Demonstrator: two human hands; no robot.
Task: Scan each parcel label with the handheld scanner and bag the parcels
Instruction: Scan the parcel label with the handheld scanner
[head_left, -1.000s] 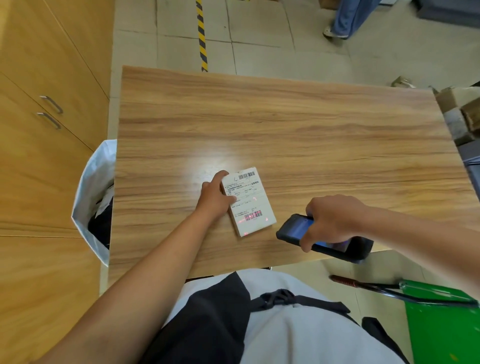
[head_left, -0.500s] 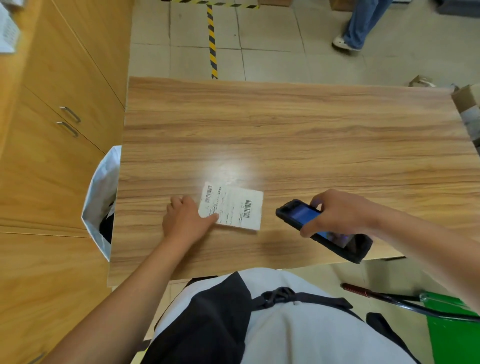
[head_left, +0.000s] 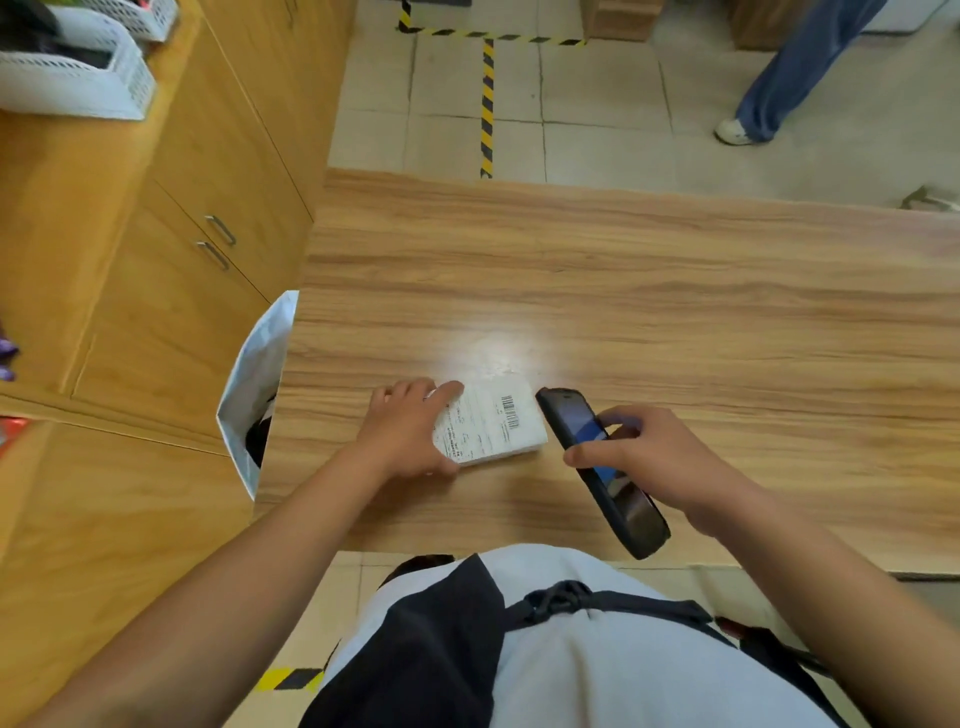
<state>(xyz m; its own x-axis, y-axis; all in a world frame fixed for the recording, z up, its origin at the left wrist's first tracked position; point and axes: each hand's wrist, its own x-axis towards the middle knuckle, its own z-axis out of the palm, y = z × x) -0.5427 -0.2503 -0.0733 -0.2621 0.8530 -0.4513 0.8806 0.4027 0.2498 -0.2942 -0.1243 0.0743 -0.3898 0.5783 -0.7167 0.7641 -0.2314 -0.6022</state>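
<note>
A small white parcel (head_left: 493, 423) with a printed label and barcode lies near the front of the wooden table (head_left: 649, 291). My left hand (head_left: 408, 428) grips its left end, thumb under the near edge and fingers over the far edge. My right hand (head_left: 654, 460) holds the black handheld scanner (head_left: 582, 431) just right of the parcel, its screen facing up and its head pointing away from me. A white bag (head_left: 252, 384) hangs open at the table's left edge, with dark contents inside.
Wooden cabinets (head_left: 171, 270) stand to the left, with white mesh baskets (head_left: 78, 83) on top. Another person's leg in jeans (head_left: 779, 78) stands on the tiled floor beyond the table. Yellow-black tape (head_left: 487, 104) marks the floor.
My left hand has turned the parcel and closed around its left end. The scanner has swung from aiming at the label to pointing away beside the parcel. The red scan light is gone.
</note>
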